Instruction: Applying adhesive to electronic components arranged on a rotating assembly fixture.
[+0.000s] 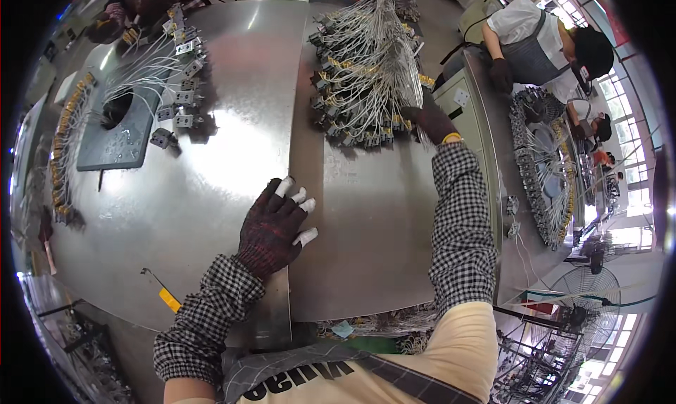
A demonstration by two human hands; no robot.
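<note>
My left hand (274,224), in a dark red and black knit glove with white-wrapped fingertips, is held over the metal table with its fingers apart and nothing in them. Further off on the right, my right hand (431,122) wears a similar glove and reaches to the right edge of a big heap of white wires (377,73). Its fingers curl around some of these wires, whose ends show below the hand. Small grey metal connectors (362,138) and yellow pieces line the heap. Part of the right fingers is hidden among the wires.
A dark grey plate (113,147) with a hole lies at the left, between more wired connectors (186,97). A yellow-tagged tool (169,298) is near the front edge. Co-workers (528,38) work at the right and far left. A fan (584,298) stands lower right.
</note>
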